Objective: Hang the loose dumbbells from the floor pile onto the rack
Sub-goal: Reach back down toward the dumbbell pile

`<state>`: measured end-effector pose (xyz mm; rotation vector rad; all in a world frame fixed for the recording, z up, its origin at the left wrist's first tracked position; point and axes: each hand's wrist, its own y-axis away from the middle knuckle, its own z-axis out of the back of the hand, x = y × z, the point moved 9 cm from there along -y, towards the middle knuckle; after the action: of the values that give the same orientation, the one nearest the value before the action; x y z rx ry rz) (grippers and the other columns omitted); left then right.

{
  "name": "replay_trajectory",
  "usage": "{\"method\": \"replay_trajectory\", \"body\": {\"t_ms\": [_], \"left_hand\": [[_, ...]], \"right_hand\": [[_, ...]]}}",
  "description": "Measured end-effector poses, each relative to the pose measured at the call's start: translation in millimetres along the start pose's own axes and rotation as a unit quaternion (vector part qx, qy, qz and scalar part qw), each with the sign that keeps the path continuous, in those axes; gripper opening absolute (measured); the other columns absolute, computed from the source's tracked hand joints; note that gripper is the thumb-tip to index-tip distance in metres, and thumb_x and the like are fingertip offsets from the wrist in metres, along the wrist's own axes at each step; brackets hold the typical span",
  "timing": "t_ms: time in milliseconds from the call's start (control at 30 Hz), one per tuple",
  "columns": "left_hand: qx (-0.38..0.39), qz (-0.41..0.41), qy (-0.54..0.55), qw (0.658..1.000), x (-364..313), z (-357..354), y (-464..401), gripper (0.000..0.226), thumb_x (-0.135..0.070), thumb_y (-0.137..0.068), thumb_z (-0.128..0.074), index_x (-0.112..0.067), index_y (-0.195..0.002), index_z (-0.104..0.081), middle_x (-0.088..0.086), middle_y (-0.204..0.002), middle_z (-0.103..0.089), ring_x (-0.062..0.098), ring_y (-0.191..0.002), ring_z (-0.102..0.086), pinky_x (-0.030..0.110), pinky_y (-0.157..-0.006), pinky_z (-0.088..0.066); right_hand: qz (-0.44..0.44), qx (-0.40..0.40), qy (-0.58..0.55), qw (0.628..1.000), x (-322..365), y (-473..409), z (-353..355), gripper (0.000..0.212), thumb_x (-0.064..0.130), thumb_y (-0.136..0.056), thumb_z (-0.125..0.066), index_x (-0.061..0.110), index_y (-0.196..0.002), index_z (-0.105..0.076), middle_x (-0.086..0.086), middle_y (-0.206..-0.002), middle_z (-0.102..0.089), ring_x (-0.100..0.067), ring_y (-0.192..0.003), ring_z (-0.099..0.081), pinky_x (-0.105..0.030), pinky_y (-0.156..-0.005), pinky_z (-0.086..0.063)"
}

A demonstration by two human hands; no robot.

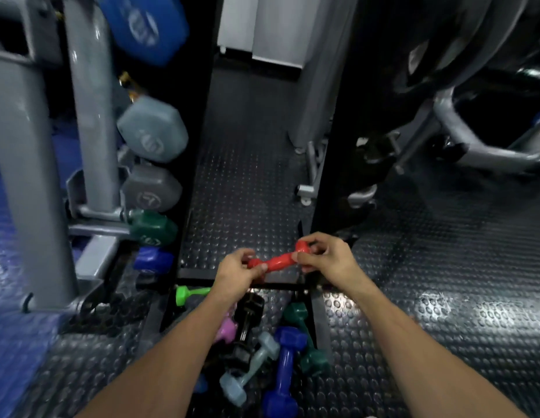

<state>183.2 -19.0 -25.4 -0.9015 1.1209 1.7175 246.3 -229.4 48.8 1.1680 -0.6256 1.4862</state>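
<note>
Both hands are gripping the red dumbbell point(276, 260) above the floor pile point(262, 351), left hand point(237, 274) and right hand point(324, 256) pinching its ends. Several are hanging on the rack point(90, 122) already; plenty are lying loose.

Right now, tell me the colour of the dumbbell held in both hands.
Red. The dumbbell shows best in the head view, gripped at each end.

Studded rubber floor point(413, 312) bears perhaps seven loose dumbbells point(283, 366).
</note>
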Motion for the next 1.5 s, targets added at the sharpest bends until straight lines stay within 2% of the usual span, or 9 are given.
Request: {"method": "replay_trajectory", "body": {"t_ms": [100,200,267,433,633,800,1000,1133,1500], "left_hand": [[0.034,-0.003,0.035,0.999,-42.5,9.8,13.7,0.039,-0.019,-0.087,-0.081,-0.005,-0.119,-0.065,0.004,-0.097,-0.073,0.007,-0.068,-0.073,0.026,-0.073,-0.062],[0.044,-0.046,0.044,0.997,-101.6,29.1,32.1,0.033,-0.02,-0.083,-0.084,-0.011,-0.111,-0.069,0.013,-0.099,-0.076,0.019,-0.075,-0.077,0.042,-0.081,-0.064],[0.036,-0.095,0.046,0.994,-152.2,44.7,48.5,0.038,-0.025,-0.076,-0.09,-0.021,-0.108,-0.07,0.007,-0.102,-0.075,0.017,-0.081,-0.076,0.036,-0.082,-0.062],[0.013,-0.218,0.05,0.975,-272.2,78.3,93.8,0.06,-0.026,-0.051,-0.094,-0.035,-0.104,-0.068,0.0,-0.099,-0.074,0.014,-0.088,-0.072,0.039,-0.088,-0.059],[-0.031,-0.332,0.101,0.937,-401.6,100.4,152.6,0.046,-0.015,-0.068,-0.094,-0.022,-0.107,-0.07,0.0,-0.098,-0.074,0.003,-0.08,-0.067,0.015,-0.072,-0.052],[-0.085,-0.377,0.141,0.912,-483.3,115.5,179.5,0.05,-0.029,-0.067,-0.094,-0.028,-0.11,-0.071,-0.002,-0.099,-0.074,0.017,-0.086,-0.072,0.031,-0.081,-0.06],[-0.111,-0.417,0.138,0.891,-562.5,124.2,202.1,0.042,-0.009,-0.075,-0.088,-0.026,-0.107,-0.067,-0.002,-0.09,-0.073,0.012,-0.077,-0.07,0.024,-0.077,-0.059],[-0.146,-0.42,0.14,0.885,-600.5,128.6,203.2,0.033,-0.01,-0.077,-0.087,-0.02,-0.097,-0.064,0.001,-0.087,-0.073,0.014,-0.076,-0.074,0.027,-0.074,-0.062],[-0.262,-0.412,0.082,0.869,-641.7,148.7,179.2,0.026,-0.026,-0.078,-0.088,-0.018,-0.092,-0.067,-0.009,-0.079,-0.067,0.007,-0.075,-0.067,0.033,-0.076,-0.061]], "right_hand": [[0.029,-0.016,-0.02,0.999,43.3,17.5,18.5,0.031,0.018,-0.077,-0.09,0.018,-0.106,-0.077,-0.005,-0.084,-0.069,-0.026,-0.072,-0.072,-0.054,-0.08,-0.063],[0.064,-0.06,-0.044,0.995,97.1,33.6,46.5,0.039,0.015,-0.076,-0.09,0.015,-0.11,-0.071,-0.016,-0.09,-0.072,-0.025,-0.072,-0.073,-0.048,-0.076,-0.064],[0.088,-0.096,-0.069,0.989,139.3,45.2,72.4,0.042,0.011,-0.076,-0.09,0.009,-0.108,-0.063,-0.022,-0.092,-0.073,-0.021,-0.069,-0.073,-0.038,-0.068,-0.063],[0.179,-0.182,-0.118,0.96,244.8,74.6,141.1,0.031,0.014,-0.077,-0.089,0.007,-0.09,-0.062,-0.016,-0.089,-0.076,-0.036,-0.082,-0.075,-0.055,-0.08,-0.061],[0.291,-0.238,-0.144,0.915,363.5,119.3,205.9,0.019,0.025,-0.085,-0.083,0.016,-0.101,-0.076,-0.008,-0.095,-0.078,-0.022,-0.088,-0.074,-0.037,-0.084,-0.06],[0.332,-0.305,-0.096,0.887,425.1,129.6,251.5,0.021,0.024,-0.087,-0.081,0.027,-0.107,-0.078,0.0,-0.094,-0.078,-0.021,-0.09,-0.074,-0.048,-0.089,-0.06],[0.348,-0.346,-0.101,0.865,510.9,124.6,290.2,0.018,0.02,-0.087,-0.081,0.017,-0.102,-0.071,0.0,-0.093,-0.074,-0.006,-0.077,-0.073,-0.034,-0.08,-0.063],[0.34,-0.317,-0.097,0.88,555.2,100.1,298.8,0.019,0.017,-0.086,-0.082,0.013,-0.1,-0.071,-0.005,-0.096,-0.075,-0.016,-0.084,-0.075,-0.024,-0.069,-0.061],[0.294,-0.305,-0.018,0.905,593.7,36.5,298.3,0.015,0.029,-0.083,-0.085,0.029,-0.076,-0.071,0.001,-0.089,-0.076,-0.02,-0.092,-0.073,-0.043,-0.087,-0.061]]}}
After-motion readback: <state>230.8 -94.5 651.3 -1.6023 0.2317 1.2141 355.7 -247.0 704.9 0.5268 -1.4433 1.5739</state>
